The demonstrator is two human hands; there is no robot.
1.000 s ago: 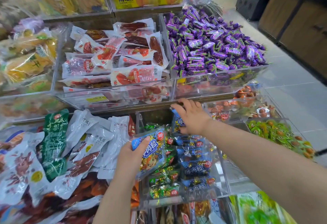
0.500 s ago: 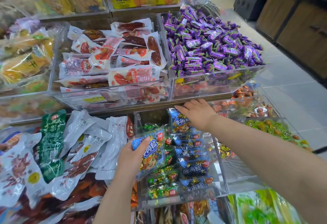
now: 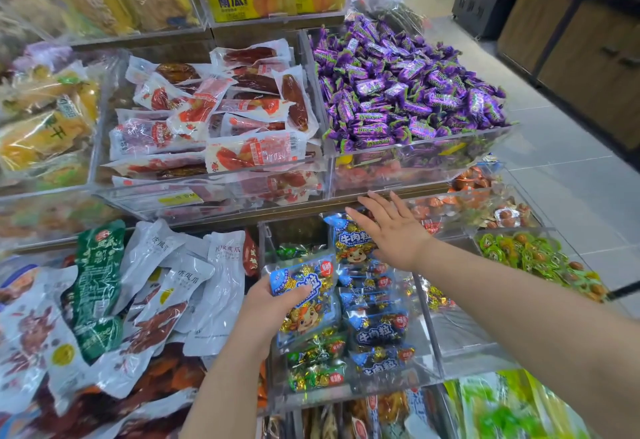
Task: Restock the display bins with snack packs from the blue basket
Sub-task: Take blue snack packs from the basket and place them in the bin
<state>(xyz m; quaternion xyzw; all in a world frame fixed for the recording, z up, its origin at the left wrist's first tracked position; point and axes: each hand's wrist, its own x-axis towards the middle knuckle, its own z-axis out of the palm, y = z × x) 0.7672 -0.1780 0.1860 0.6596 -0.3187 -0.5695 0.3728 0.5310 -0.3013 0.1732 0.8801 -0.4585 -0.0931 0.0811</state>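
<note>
Gripping a blue snack pack (image 3: 308, 303) lengthwise, the left hand (image 3: 266, 310) is hovering nearest the bin's (image 3: 428, 334) left row; the right hand (image 3: 393, 230) is lying open farther back.

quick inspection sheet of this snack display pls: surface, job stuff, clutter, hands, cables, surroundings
surface: tiered shelf of clear bins; front bin holds blue packs in its right column, green ones in its left
job's things: blue pack held over the front bin; upright pack stands at the bin's back; basket not in view
clutter: white pouches, sausage packs, purple candies around it
hands: left hand grips the blue pack; right hand open, fingers straight, at the upright pack, contact unclear
cables: nothing seen
surroundings: tiled floor, wooden cabinet
</note>
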